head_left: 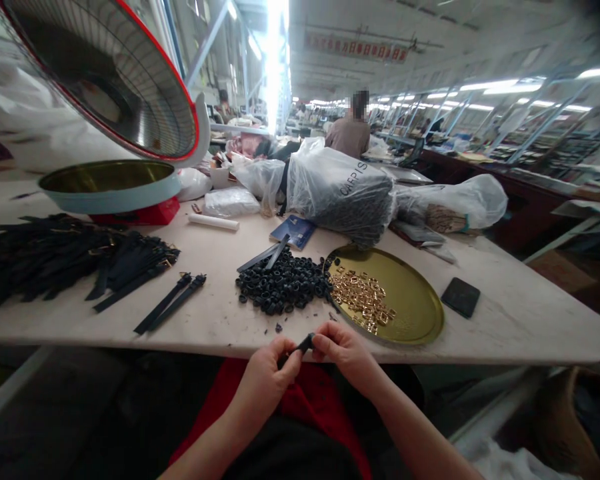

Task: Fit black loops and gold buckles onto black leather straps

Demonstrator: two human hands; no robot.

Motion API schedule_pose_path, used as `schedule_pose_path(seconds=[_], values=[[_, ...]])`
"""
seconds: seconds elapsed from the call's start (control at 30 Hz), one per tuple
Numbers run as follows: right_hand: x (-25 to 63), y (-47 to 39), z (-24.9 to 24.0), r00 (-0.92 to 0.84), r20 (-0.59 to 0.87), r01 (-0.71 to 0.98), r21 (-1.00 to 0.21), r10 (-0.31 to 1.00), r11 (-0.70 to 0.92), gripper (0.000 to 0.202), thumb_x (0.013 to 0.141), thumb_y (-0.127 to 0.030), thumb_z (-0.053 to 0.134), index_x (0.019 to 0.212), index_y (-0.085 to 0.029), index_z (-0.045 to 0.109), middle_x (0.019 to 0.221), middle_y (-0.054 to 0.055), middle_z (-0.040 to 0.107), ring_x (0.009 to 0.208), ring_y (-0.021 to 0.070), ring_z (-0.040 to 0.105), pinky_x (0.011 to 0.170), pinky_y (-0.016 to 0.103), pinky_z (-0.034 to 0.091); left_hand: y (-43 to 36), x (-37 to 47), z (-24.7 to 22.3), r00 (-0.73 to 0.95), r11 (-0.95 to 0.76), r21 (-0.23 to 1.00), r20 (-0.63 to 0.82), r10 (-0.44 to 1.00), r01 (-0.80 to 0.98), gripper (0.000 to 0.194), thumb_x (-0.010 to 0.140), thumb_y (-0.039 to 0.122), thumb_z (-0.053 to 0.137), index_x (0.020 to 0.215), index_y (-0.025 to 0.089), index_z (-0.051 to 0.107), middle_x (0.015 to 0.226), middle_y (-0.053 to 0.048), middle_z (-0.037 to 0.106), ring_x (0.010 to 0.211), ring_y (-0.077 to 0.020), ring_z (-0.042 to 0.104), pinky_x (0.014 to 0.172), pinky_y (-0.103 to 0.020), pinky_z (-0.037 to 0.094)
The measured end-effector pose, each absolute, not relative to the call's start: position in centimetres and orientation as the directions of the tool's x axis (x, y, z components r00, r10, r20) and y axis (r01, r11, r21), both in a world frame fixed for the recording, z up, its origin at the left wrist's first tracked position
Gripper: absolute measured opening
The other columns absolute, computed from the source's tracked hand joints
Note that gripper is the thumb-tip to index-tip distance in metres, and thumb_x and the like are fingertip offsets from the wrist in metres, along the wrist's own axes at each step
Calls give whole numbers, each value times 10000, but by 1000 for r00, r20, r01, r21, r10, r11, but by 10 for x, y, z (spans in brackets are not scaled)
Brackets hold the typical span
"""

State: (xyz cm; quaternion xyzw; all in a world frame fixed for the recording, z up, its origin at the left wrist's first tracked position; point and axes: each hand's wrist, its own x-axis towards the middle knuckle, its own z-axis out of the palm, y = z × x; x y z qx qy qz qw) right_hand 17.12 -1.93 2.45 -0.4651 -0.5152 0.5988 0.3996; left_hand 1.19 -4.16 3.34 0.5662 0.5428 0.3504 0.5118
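Just off the table's front edge, my left hand point(273, 370) and my right hand point(344, 352) are closed on a short black strap point(306, 343), pinched between thumbs and fingers. Most of the strap is hidden by the hands. Beyond them lies a heap of small black loops point(285, 283), with two black strips point(265, 257) on top. Right of the heap, a gold-coloured round tray point(415, 303) holds many small gold buckles point(363, 300). Two black straps with buckle ends point(173, 303) lie to the left, near a large pile of similar straps point(55, 257).
A red-rimmed fan point(130, 73) leans over a weighing scale with a round pan point(113, 190) at the back left. Plastic-wrapped bundles point(335, 190), a blue booklet point(294, 231) and a white roll point(213, 222) lie behind the heap. A black phone-like slab point(461, 297) rests at right. A person point(349, 133) is farther off.
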Motion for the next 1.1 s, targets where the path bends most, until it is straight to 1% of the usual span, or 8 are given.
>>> schedule_pose_path(seconds=[0.13,0.23,0.4,0.6,0.77,0.87,1.0,1.1], values=[[168,-29,16,-236,-173,-103,-974,956,-201,353,603,-453,702,728,-169,534,514,-60,552,454,79,471,483,210,359,-50,3,35,280,267,937,-324,904,224,208,727,365,481,642,176,489,409,90,389,353,-66,311,358,-178,220],[165,-36,14,-305,-209,-74,-967,929,-242,318,622,-440,695,720,-158,585,504,-47,552,447,78,464,477,212,362,-52,-3,39,333,311,909,-395,857,278,184,726,344,463,628,188,470,381,95,385,315,-66,303,328,-178,193],[154,-42,5,-369,-211,-41,-969,905,-242,306,599,-448,710,695,-166,642,538,-20,582,474,99,488,486,227,382,-56,-10,43,318,214,886,-359,878,410,134,709,266,478,624,170,518,420,75,428,365,-77,358,363,-190,213],[139,-39,-16,-271,-218,-173,-947,938,-270,323,593,-455,720,714,-182,595,584,-16,593,511,119,515,507,238,395,-60,-15,39,324,187,970,-228,918,153,171,764,193,447,920,163,511,692,11,586,578,-107,512,521,-199,374],[136,-43,-12,-344,-213,-248,-919,915,-307,355,718,-515,590,815,-175,617,622,9,597,575,138,531,564,257,413,-53,-16,28,267,241,968,-251,931,70,96,779,185,458,871,168,477,651,13,589,580,-112,534,546,-206,386],[137,-42,-6,-366,-308,-350,-829,878,-436,339,758,-503,549,786,-173,619,650,15,591,587,130,527,575,250,416,-48,-17,26,241,225,963,-255,936,147,148,775,240,508,899,162,490,669,12,596,592,-119,540,545,-207,385],[136,-38,-3,-413,-428,-390,-714,804,-581,350,635,-448,697,838,-178,605,641,-13,570,552,102,495,549,221,388,-42,-15,29,205,181,936,-249,946,303,179,765,256,521,920,165,511,668,19,582,625,-131,550,576,-211,391],[137,-36,-6,-475,-464,-386,-653,747,-651,399,565,-491,724,723,-153,580,570,-28,517,507,85,441,525,217,365,-36,-13,26,156,172,859,-277,948,483,234,729,300,558,930,183,529,657,28,582,622,-144,544,569,-218,373]])
